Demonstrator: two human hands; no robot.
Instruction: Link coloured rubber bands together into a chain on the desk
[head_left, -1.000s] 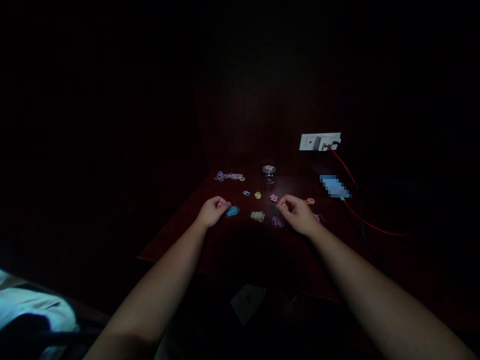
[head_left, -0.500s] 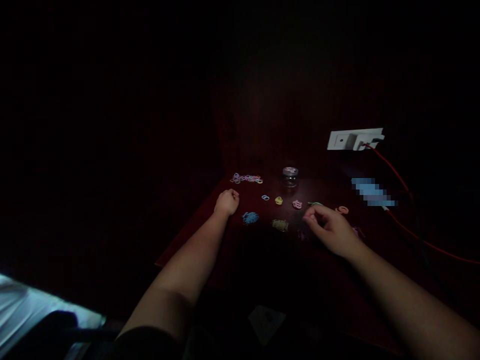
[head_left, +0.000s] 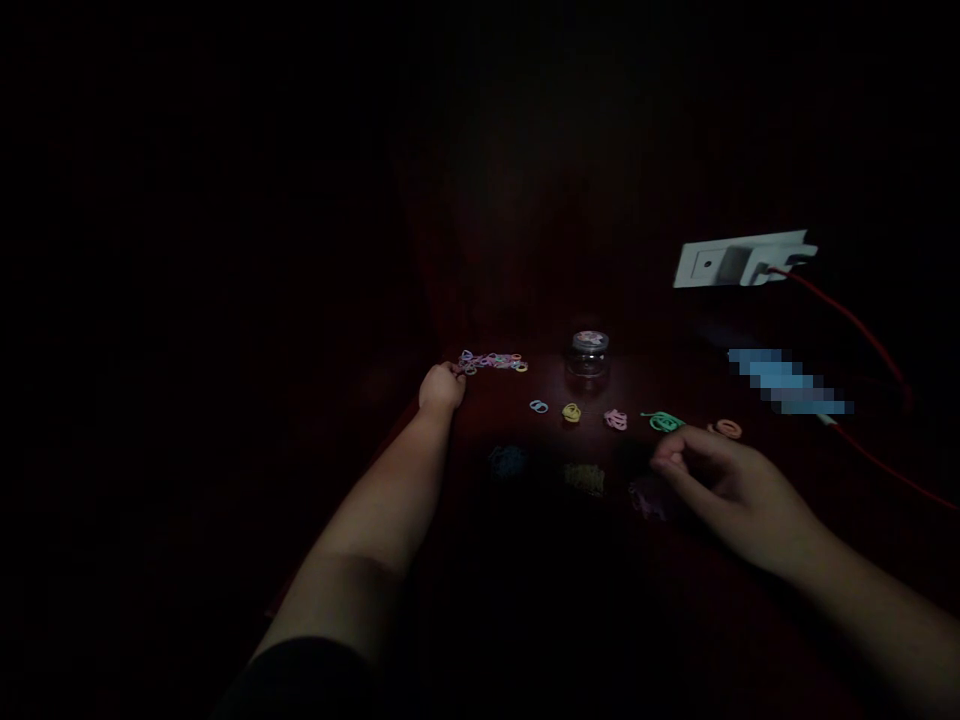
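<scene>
Left hand (head_left: 442,387) at the mixed multicoloured pile of small loop bands (head_left: 493,362) on the table (head_left: 502,405), its grip hidden.
Right hand (head_left: 742,492) curled, fingertips close, any hold indiscernible, beside coiled green bands (head_left: 664,423); purple heap (head_left: 646,499) dim in shadow.

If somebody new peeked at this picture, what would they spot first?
In all this dark, their eye would probably jump to the white socket plate at the upper right, with a red cable running down to its right. Next might come the bright green loops, just beyond the right hand. The left hand is at the left end of a mixed-colour pile, left of the jar.
</scene>
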